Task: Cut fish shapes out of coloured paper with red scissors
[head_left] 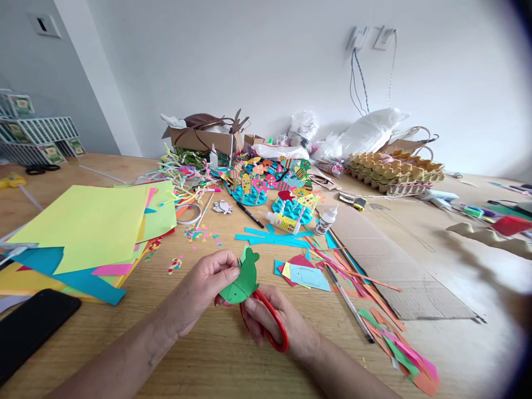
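Note:
Between the fingers and thumb of my left hand (211,277) is a green paper fish (244,277), its tail pointing up and a drawn eye and mouth at the lower left. My right hand (278,318) grips a pair of red-handled scissors (279,332) just below the fish; the blades are hidden behind the paper and fingers. Right of the fish lie small coloured paper pieces, the top one a light blue piece with a drawn outline (310,277). Blue paper strips (276,238) lie beyond my hands.
Coloured paper sheets (83,221) and a black phone (39,327) are at left. Glue bottles (326,220), decorated paper fish (257,180) and a marker (250,215) stand or lie ahead. At right are cardboard (374,255), a pen (350,305), paper scraps (399,346) and egg trays (390,172).

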Demonstrator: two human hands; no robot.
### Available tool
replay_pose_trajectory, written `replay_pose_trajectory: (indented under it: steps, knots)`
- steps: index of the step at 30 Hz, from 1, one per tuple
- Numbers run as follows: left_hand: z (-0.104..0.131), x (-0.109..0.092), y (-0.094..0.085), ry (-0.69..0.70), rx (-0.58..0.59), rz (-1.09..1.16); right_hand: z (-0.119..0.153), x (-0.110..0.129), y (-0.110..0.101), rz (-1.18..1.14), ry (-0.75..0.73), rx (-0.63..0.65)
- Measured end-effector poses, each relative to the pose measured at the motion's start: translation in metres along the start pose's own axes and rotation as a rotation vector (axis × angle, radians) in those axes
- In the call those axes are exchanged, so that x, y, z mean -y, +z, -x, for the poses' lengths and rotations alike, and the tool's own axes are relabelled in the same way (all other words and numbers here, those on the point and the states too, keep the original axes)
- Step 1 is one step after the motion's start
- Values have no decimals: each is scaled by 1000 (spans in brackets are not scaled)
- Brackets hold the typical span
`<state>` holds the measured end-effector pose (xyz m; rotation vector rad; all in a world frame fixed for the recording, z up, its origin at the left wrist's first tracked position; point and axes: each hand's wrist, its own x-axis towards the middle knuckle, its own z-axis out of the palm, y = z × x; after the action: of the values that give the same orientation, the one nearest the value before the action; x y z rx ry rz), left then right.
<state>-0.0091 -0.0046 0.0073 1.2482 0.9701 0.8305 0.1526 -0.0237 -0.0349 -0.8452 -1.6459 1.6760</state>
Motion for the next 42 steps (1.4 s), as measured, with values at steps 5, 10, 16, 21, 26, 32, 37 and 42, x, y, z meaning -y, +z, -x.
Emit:
replay_pose_trajectory:
  steps: [5, 10, 16, 21, 26, 32, 37, 42]
  knots:
    - [-1, 1, 0, 12, -8, -11, 0, 3, 1, 2, -3, -7]
    - [-2, 1, 3, 11, -24, -19, 0, 6, 1, 8, 9, -1]
    - [0, 1, 3, -6, -37, -25, 0, 4, 1, 27, 24, -7]
    - [-1, 3, 3, 16, -22, -45, 0, 6, 1, 36, 47, -32]
    - [-1, 2, 3, 6, -7, -46, 1, 6, 2, 36, 37, -37]
    - [0, 0, 3, 8, -25, -45, 1, 6, 3, 25, 45, -40]
    - [0, -1, 3, 14, -33, -44, 1, 7, 3, 58, 52, -56]
    - [0, -2, 2, 22, -24, -50, 1, 6, 3, 52, 61, -60]
